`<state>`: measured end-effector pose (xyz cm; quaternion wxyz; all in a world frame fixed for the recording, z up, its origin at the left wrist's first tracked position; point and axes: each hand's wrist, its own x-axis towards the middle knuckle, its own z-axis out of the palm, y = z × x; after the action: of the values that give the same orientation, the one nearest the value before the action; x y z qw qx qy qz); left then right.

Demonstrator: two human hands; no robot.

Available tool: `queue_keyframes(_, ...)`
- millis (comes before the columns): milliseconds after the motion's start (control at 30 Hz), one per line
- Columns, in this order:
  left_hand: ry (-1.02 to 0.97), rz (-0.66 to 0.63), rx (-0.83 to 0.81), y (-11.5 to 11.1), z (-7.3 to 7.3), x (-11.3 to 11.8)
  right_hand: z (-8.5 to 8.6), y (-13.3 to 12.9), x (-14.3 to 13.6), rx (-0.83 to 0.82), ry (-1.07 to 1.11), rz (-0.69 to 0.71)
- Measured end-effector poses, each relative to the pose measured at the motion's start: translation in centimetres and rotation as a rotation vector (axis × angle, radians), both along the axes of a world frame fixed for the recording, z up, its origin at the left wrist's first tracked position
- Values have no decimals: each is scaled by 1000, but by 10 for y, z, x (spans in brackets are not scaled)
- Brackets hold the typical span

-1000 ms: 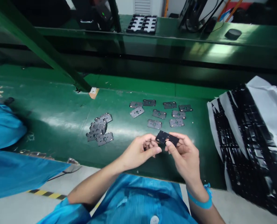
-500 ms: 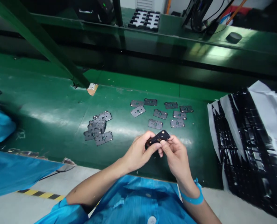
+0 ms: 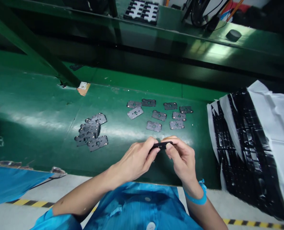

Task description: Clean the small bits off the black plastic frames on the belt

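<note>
Between my two hands, above the green bench, is a small black plastic plate (image 3: 162, 145) turned nearly edge-on. My left hand (image 3: 140, 156) pinches its left end between thumb and fingers. At the other end my right hand (image 3: 181, 156) is closed on it, thumb against the near edge and fingers behind. Several similar dark rectangular plates (image 3: 153, 126) with a square hole in the middle lie spread just beyond my hands. An overlapping pile of the same plates (image 3: 89, 129) lies to the left.
On the right stands a bulky bundle in black plastic and white sheeting (image 3: 249, 143). A green slanted post (image 3: 36, 48) meets the bench (image 3: 48, 127) at left. On the raised shelf are a black-and-white tray (image 3: 142, 12) and a round black object (image 3: 233, 35). Blue cloth (image 3: 14, 183) hangs at lower left.
The plate in my hands has tilted from showing its broad face to nearly edge-on. My view has shifted slightly, and the blue sleeve at far left has mostly left the picture.
</note>
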<state>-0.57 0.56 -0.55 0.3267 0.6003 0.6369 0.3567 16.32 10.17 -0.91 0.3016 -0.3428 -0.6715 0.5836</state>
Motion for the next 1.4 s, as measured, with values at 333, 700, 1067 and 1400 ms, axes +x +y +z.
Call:
queue_keyframes(333,85,-7,46,0,-9,8,-10,1,-1,100,96,-33)
queue_keyframes(700,-5,-19,2,3,-10,6,-24,-1,6,51,103,-45)
queue_keyframes(1067,-358,22,-37,10,-11,-3,-14,18,19,-47,32,128)
queue_keyframes(1400,-488,138,42,11,-23,2,-14,3,12,70,81,112)
